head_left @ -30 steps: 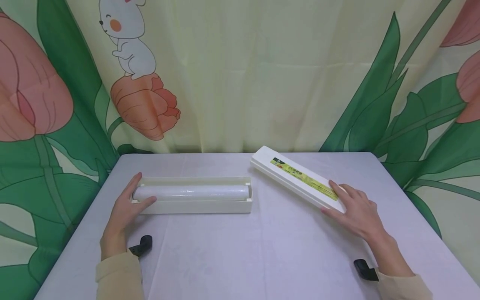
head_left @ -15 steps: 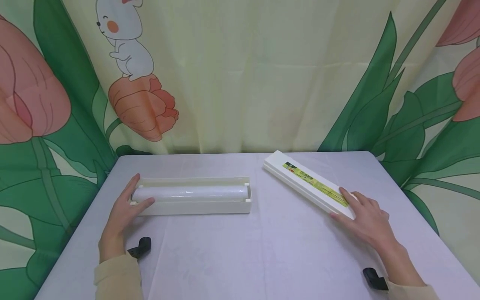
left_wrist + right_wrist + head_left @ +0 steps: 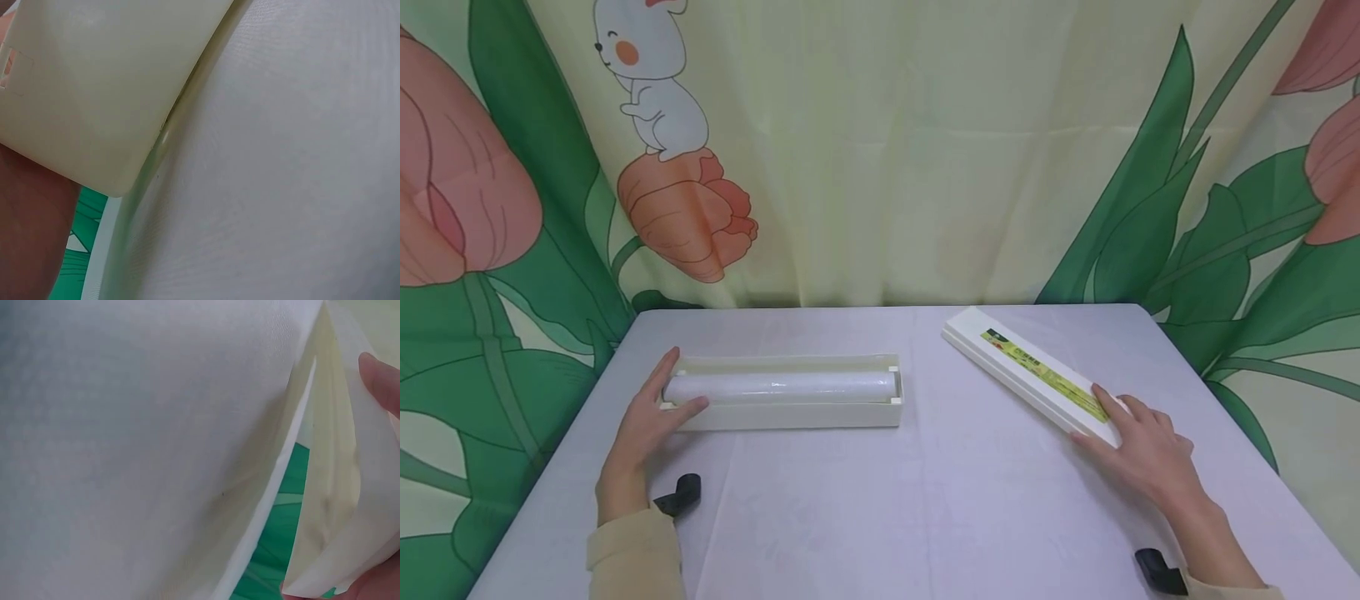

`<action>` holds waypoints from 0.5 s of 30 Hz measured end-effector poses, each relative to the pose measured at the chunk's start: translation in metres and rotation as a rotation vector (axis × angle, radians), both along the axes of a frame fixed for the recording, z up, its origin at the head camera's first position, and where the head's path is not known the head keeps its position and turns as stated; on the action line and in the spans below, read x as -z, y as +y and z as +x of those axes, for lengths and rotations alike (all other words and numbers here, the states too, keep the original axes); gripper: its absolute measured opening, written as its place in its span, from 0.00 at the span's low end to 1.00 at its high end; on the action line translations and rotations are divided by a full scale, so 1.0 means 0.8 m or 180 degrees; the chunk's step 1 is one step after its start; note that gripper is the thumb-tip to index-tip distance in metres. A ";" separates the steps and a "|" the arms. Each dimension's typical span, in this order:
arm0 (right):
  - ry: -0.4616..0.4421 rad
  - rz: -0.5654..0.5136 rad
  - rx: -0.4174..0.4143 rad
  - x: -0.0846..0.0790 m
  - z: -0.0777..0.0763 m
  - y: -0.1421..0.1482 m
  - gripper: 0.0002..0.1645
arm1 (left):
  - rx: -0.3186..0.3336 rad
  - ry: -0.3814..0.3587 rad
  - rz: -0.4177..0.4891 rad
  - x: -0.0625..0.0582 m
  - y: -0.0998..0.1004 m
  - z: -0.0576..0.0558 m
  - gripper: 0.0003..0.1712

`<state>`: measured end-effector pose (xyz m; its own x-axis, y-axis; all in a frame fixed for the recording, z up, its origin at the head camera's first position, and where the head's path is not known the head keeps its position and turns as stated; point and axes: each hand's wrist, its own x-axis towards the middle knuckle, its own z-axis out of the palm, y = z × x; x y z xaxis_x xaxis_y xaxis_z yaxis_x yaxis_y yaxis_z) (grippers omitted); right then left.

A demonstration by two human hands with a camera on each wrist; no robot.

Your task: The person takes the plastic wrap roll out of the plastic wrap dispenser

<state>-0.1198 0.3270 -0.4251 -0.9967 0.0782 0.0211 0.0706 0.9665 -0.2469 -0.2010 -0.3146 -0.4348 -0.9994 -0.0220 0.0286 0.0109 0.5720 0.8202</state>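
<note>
A long white plastic cling film dispenser box lies lengthwise on the left half of the table, its top uncovered. Inside it sits a clear-white roll of film. My left hand grips the box's left end, thumb on the near side and fingers at the far side; the left wrist view shows the end wall close up. On the right, my right hand holds the near end of the box's lid, which slants away to the left and bears a yellow-green label. Its hollow underside shows in the right wrist view.
A white cloth covers the table. Behind its far edge hangs a cream curtain printed with tulips, leaves and a rabbit on a carrot. A black camera mount sits at the left wrist, another at the right.
My right hand has carried the lid to the right and nearer to me, away from the box. The left hand and the dispenser box have stayed in place.
</note>
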 end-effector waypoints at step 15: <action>-0.0665 0.0065 0.0056 0.003 0.011 -0.008 0.62 | 0.0047 0.0083 0.0034 0.001 -0.002 0.000 0.59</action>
<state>-0.1109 0.3205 -0.4277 -0.9781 0.0973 -0.1842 0.1351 0.9693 -0.2055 -0.2014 -0.3158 -0.4355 -0.9985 -0.0076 0.0544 0.0407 0.5629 0.8255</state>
